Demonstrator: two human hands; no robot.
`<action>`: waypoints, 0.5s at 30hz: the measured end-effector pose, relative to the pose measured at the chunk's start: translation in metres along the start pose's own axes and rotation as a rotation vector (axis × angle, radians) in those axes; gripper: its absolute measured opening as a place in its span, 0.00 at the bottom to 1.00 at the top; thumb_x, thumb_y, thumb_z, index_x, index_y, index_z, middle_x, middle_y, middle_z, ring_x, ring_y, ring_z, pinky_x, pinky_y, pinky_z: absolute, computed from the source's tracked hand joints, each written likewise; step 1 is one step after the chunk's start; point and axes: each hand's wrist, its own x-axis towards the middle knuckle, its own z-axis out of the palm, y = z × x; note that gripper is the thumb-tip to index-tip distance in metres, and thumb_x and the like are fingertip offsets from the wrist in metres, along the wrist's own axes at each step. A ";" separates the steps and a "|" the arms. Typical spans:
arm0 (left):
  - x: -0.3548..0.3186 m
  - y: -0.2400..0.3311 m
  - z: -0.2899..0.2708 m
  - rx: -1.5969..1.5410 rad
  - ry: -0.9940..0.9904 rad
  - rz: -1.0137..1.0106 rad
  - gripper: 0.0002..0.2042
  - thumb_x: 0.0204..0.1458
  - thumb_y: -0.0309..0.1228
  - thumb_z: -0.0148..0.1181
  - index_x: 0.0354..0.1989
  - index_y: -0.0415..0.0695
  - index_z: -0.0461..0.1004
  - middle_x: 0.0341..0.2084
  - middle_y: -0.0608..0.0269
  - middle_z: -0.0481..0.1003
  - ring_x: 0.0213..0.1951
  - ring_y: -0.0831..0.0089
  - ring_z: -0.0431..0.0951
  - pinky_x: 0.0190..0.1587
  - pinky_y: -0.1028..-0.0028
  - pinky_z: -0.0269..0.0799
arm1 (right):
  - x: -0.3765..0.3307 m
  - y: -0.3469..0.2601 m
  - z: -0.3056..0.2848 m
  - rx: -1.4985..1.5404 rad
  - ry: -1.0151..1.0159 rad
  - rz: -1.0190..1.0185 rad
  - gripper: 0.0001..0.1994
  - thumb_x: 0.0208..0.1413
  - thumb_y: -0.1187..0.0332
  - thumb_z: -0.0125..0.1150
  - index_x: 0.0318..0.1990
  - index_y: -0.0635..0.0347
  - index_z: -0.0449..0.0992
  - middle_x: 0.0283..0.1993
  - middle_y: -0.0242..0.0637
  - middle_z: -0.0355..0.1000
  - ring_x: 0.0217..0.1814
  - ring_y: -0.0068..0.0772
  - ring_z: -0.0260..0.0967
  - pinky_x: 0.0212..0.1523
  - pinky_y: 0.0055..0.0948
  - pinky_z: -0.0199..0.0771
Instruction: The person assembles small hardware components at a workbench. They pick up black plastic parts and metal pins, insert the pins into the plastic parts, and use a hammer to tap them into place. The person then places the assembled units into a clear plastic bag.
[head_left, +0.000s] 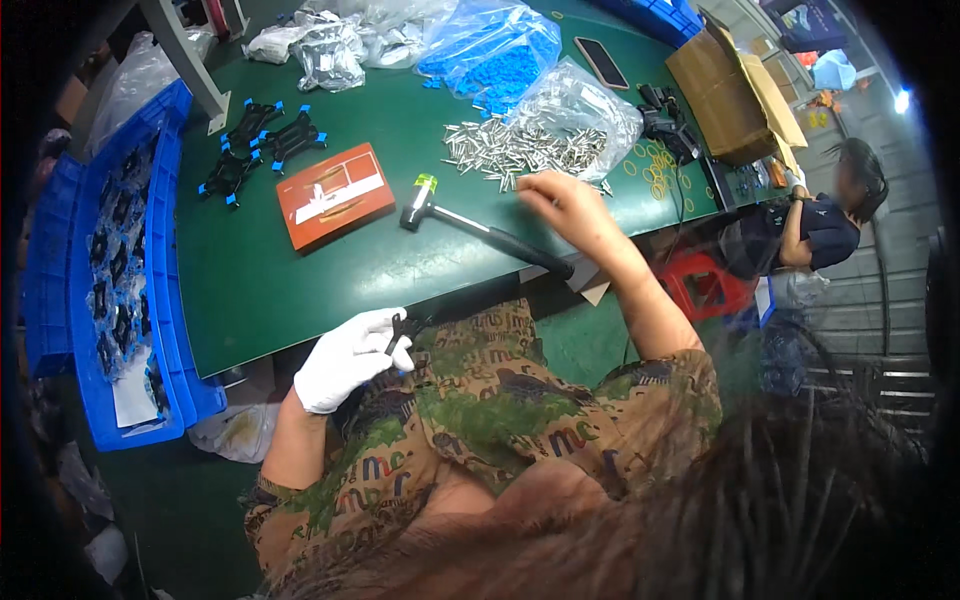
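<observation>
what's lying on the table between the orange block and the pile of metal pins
A small hammer lies between the orange block and the metal pins, its head toward the block, on the green table, in the head view.

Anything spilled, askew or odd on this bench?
Metal pins lie spilled loose from an open clear bag, where the right hand reaches. The hammer handle juts past the table edge. The gloved left hand holds a small black part.

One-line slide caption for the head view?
Gloved left hand holds a small black part while the bare right hand reaches into metal pins beside a mallet.
</observation>
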 end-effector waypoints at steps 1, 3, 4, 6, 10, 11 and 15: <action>0.001 0.004 0.000 -0.009 0.025 -0.019 0.27 0.55 0.21 0.58 0.66 0.37 0.66 0.46 0.54 0.77 0.47 0.69 0.80 0.52 0.71 0.74 | 0.002 0.014 -0.005 -0.057 0.023 0.034 0.10 0.61 0.65 0.62 0.45 0.60 0.81 0.43 0.42 0.79 0.45 0.45 0.78 0.46 0.36 0.77; 0.005 0.011 0.012 0.168 0.038 -0.028 0.26 0.56 0.20 0.55 0.66 0.36 0.66 0.45 0.55 0.77 0.45 0.71 0.79 0.51 0.72 0.74 | 0.005 0.025 -0.005 -0.188 0.018 0.082 0.10 0.60 0.63 0.63 0.44 0.57 0.81 0.41 0.42 0.78 0.44 0.47 0.77 0.45 0.39 0.76; 0.007 0.001 0.013 0.300 0.038 0.030 0.25 0.55 0.19 0.52 0.65 0.38 0.67 0.42 0.58 0.77 0.42 0.73 0.78 0.50 0.72 0.74 | 0.008 0.026 -0.003 -0.216 0.015 0.060 0.10 0.60 0.62 0.63 0.43 0.57 0.81 0.40 0.41 0.77 0.44 0.48 0.77 0.45 0.40 0.76; 0.015 -0.010 0.026 0.427 0.165 0.086 0.23 0.53 0.20 0.52 0.60 0.42 0.72 0.37 0.60 0.76 0.39 0.72 0.77 0.48 0.72 0.74 | 0.016 0.025 0.004 -0.272 0.011 0.021 0.10 0.59 0.61 0.63 0.42 0.56 0.82 0.38 0.41 0.76 0.42 0.49 0.76 0.44 0.42 0.76; 0.023 -0.012 0.046 0.517 0.237 0.064 0.19 0.57 0.24 0.55 0.59 0.43 0.73 0.33 0.61 0.74 0.37 0.73 0.77 0.46 0.73 0.73 | 0.020 0.026 0.010 -0.340 -0.028 -0.034 0.09 0.59 0.61 0.62 0.39 0.54 0.82 0.35 0.41 0.74 0.40 0.49 0.76 0.42 0.47 0.76; 0.025 -0.008 0.049 0.472 0.254 -0.016 0.18 0.60 0.26 0.55 0.60 0.42 0.73 0.32 0.63 0.74 0.37 0.74 0.77 0.47 0.73 0.73 | 0.021 0.028 0.008 -0.357 -0.043 -0.047 0.09 0.59 0.62 0.62 0.39 0.55 0.82 0.36 0.41 0.74 0.40 0.49 0.76 0.43 0.46 0.76; 0.030 -0.026 0.042 0.139 0.172 0.038 0.17 0.65 0.28 0.51 0.61 0.40 0.70 0.31 0.66 0.76 0.38 0.78 0.75 0.48 0.75 0.72 | 0.023 0.024 0.005 -0.398 -0.090 -0.089 0.07 0.59 0.66 0.62 0.41 0.57 0.81 0.38 0.42 0.73 0.42 0.50 0.75 0.43 0.44 0.76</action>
